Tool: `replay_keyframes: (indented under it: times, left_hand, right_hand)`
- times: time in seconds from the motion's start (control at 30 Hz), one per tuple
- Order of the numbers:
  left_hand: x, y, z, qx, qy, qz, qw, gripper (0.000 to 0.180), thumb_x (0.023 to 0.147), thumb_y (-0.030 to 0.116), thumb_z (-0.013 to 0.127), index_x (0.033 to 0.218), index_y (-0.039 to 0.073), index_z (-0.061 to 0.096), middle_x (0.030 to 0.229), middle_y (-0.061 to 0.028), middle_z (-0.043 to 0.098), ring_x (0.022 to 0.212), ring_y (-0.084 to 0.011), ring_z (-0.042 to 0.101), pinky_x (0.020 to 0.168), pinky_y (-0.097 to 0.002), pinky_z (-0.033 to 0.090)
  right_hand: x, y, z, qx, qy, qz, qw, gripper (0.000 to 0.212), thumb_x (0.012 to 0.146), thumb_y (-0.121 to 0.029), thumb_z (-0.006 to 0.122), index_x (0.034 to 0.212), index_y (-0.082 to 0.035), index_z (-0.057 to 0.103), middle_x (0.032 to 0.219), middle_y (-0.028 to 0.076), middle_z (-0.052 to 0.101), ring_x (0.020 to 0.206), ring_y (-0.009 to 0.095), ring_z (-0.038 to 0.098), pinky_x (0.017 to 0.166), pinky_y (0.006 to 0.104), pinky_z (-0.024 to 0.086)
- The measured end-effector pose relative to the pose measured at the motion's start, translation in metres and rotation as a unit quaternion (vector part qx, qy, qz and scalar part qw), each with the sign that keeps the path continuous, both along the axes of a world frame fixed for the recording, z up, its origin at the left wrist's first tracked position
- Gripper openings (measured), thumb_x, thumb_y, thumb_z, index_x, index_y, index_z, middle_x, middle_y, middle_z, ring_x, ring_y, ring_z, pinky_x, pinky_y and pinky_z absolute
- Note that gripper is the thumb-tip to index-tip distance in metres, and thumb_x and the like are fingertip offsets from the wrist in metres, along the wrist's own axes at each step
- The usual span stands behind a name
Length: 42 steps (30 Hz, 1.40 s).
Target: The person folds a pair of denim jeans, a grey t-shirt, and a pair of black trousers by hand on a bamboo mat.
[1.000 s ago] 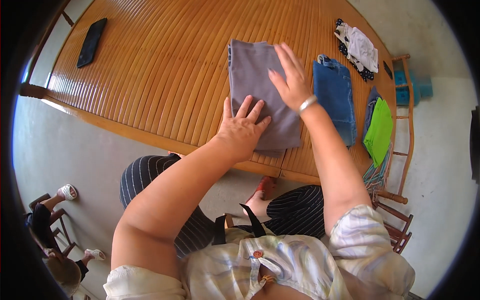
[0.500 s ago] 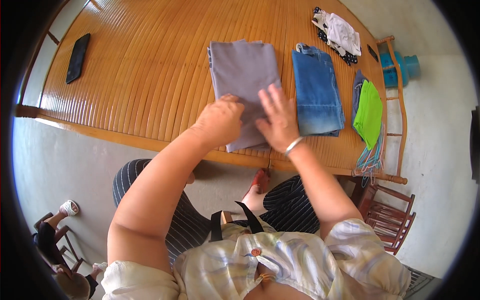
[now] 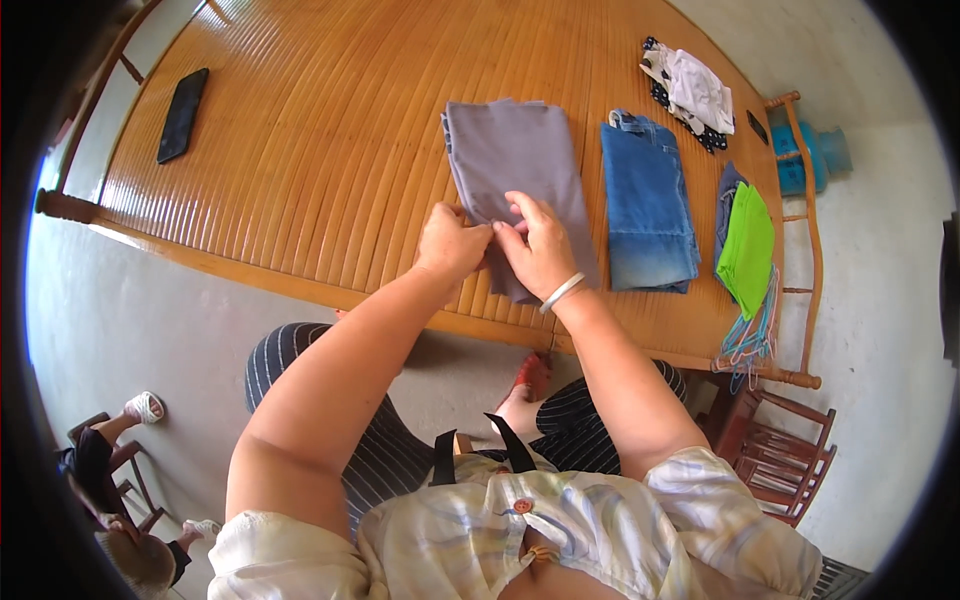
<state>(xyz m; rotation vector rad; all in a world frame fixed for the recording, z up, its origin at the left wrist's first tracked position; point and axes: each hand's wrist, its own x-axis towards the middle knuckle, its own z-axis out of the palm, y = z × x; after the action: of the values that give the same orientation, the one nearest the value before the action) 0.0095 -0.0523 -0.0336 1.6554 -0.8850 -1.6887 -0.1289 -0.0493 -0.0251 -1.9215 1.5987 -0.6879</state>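
A folded grey cloth garment [image 3: 520, 150] lies on the slatted table, partly covered by my hands. My left hand [image 3: 453, 243] is closed at its near left edge, gripping the cloth. Over the cloth's near part is my right hand [image 3: 538, 248], with a bangle [image 3: 562, 291] on the wrist. Its fingers are curved and apart from the thumb, and the thumb tip meets my left fingers. Just right of the grey garment lies a folded pair of blue jeans [image 3: 650, 205], which neither hand touches.
Farther right are a bright green folded cloth [image 3: 748, 245], hangers [image 3: 745, 345] and a white garment [image 3: 698, 92]. A black phone [image 3: 183, 115] lies at the table's left. Wooden chairs [image 3: 785, 450] stand at lower right. Another person's foot [image 3: 145, 407] shows at lower left.
My right hand has gone from spread flat on the grey garment to curved, its thumb meeting my left hand. The whole view has shifted slightly; the other clothes lie as before.
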Motion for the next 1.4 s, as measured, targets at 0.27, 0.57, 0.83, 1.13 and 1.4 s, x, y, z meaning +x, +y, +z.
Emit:
replay_keyframes:
  times: [0.27,0.57,0.83,1.13,1.4]
  left_hand:
    - [0.005,-0.007,0.032,0.026,0.334,0.046,0.941,0.045,0.085,0.001,0.041,0.129,-0.006,0.034,0.105,-0.0144,0.057,0.091,-0.0257,0.061,0.083,-0.037,0.051]
    - [0.07,-0.042,0.077,-0.26,0.133,0.26,0.921,0.033,0.084,0.013,0.056,0.111,-0.004,0.055,0.101,-0.0102,0.061,0.095,-0.0154,0.057,0.085,-0.0299,0.044]
    - [0.084,-0.044,0.068,-0.233,0.007,0.221,0.947,0.041,0.085,0.017,0.058,0.12,-0.002,0.052,0.11,-0.0074,0.057,0.107,-0.0171,0.05,0.094,-0.0278,0.037]
    - [0.022,-0.016,0.039,-0.268,-0.176,-0.173,0.931,0.027,0.076,0.018,0.062,0.099,0.004,0.065,0.097,-0.017,0.063,0.091,-0.0278,0.061,0.079,-0.0357,0.048]
    - [-0.011,0.034,0.041,-0.301,-0.314,-0.484,0.759,0.053,0.077,0.029,0.063,0.123,0.005,0.052,0.129,-0.021,0.045,0.121,-0.0367,0.039,0.099,-0.0496,0.033]
  right_hand:
    - [-0.015,-0.028,0.04,0.258,-0.252,0.077,0.93,0.052,0.076,-0.015,0.075,0.119,0.002,0.052,0.101,0.006,0.062,0.09,0.01,0.057,0.078,0.0245,0.049]
    - [0.003,-0.053,0.129,0.246,-0.43,0.114,0.861,0.055,0.074,0.004,0.06,0.126,0.006,0.045,0.117,0.015,0.059,0.104,0.021,0.059,0.093,0.0316,0.045]
    - [-0.043,-0.017,0.038,0.251,-0.543,-0.09,0.796,0.054,0.074,0.004,0.061,0.126,0.004,0.046,0.117,0.018,0.058,0.106,0.024,0.057,0.091,0.0338,0.046]
    - [-0.079,0.015,-0.006,0.181,-0.312,-0.205,0.91,0.036,0.081,0.002,0.06,0.117,0.0,0.053,0.105,0.01,0.059,0.089,0.016,0.059,0.073,0.0276,0.051]
    - [-0.073,0.005,-0.002,0.175,-0.041,-0.003,0.984,0.025,0.075,-0.005,0.067,0.099,-0.002,0.06,0.081,0.009,0.063,0.071,0.015,0.061,0.066,0.028,0.05]
